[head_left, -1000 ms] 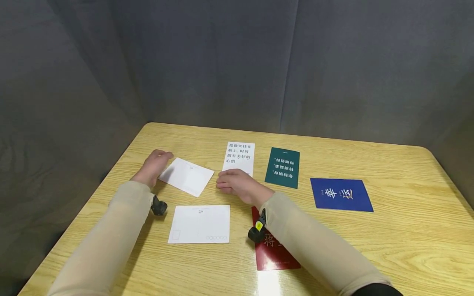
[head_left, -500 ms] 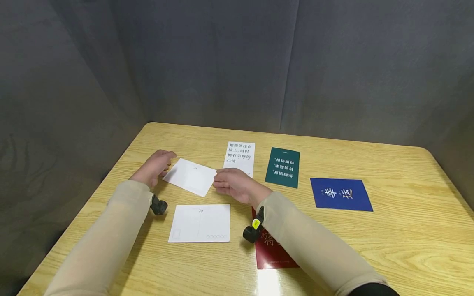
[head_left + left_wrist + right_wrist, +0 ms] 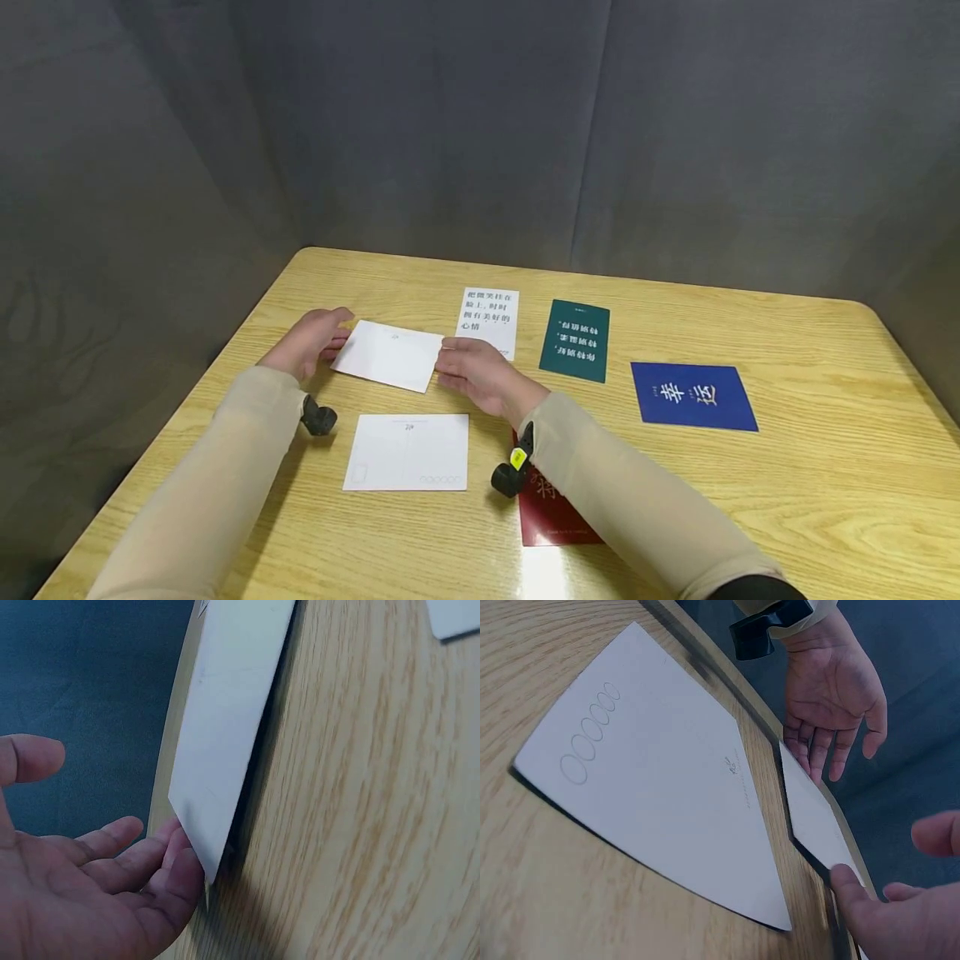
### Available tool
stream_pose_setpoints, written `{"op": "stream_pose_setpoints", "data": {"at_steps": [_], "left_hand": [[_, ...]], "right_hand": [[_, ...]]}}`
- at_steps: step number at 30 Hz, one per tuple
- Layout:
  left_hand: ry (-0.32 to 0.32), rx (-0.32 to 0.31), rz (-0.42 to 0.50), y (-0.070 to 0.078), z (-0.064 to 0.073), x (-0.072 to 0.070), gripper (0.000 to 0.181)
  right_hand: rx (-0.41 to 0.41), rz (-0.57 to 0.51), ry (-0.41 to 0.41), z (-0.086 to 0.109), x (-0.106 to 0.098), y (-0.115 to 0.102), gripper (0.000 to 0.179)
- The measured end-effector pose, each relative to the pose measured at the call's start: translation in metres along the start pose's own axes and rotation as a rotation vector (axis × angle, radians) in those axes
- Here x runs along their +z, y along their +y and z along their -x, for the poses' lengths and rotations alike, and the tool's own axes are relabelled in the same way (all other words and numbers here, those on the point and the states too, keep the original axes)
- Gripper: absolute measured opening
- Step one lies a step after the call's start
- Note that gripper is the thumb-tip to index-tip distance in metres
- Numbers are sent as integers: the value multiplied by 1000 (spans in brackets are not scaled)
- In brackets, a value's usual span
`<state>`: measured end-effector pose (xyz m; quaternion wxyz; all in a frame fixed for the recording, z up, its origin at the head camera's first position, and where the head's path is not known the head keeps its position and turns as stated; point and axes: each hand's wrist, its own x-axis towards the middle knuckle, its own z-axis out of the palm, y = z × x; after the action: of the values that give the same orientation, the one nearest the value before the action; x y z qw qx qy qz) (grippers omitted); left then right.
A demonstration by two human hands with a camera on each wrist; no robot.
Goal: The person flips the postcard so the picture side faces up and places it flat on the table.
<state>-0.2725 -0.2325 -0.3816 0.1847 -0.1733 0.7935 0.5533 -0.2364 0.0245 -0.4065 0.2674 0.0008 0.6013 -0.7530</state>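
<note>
1. White upper card [image 3: 387, 356] is sitting between the two hands, toward the table's [image 3: 810, 500] far left, with a tiny unreadable mark along its top. Shadow is showing beneath it, so it is probably resting partly on fingers rather than lying flat.
2. Left hand [image 3: 311, 340]: loosely bent fingers are touching the card's left end; the thumb is standing well away, so nothing is being pinched.
3. Right hand [image 3: 480, 375]: a fingertip is touching the right end, thumb apart, hand fairly wide.
4. Reason, as judged: contact at opposite ends is likely steadying a thin sheet.
5. Near card [image 3: 406, 452] is lying just nearer the person, its box at lower left, its circles at lower right. Postcard back, probably facing upside down.
6. Text card [image 3: 487, 317] is reading upright: 把微笑挂在脸上,时时拥有美好的心情. The right hand is covering its lower-left corner.
7. Green card [image 3: 574, 340] is showing inverted lines: 你特别好,特别温柔,特别值得.
8. Blue card [image 3: 694, 395] is bearing 幸运, with tiny lettering beside.
9. Red card [image 3: 555, 523] is lying partly under the right sleeve [image 3: 622, 492], which is hiding most of its writing.
10. Yellow tag [image 3: 518, 457] is sitting at the right wrist; its print is too small to read.
</note>
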Motion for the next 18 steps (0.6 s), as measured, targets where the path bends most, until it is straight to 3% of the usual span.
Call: {"op": "stream_pose_setpoints", "data": {"at_steps": [7, 10, 14, 18], "left_hand": [[-29, 68, 46, -4, 1, -3, 63], [-51, 121, 12, -6, 3, -4, 55], [-86, 192, -66, -9, 5, -2, 51], [-88, 186, -103, -9, 10, 2, 54]], "right_hand": [[-40, -23, 164, -2, -1, -2, 44], [-55, -42, 222, -4, -1, 1, 32], [-63, -21, 248, -5, 0, 7, 21], [-47, 8, 255, -6, 0, 10, 20]]}}
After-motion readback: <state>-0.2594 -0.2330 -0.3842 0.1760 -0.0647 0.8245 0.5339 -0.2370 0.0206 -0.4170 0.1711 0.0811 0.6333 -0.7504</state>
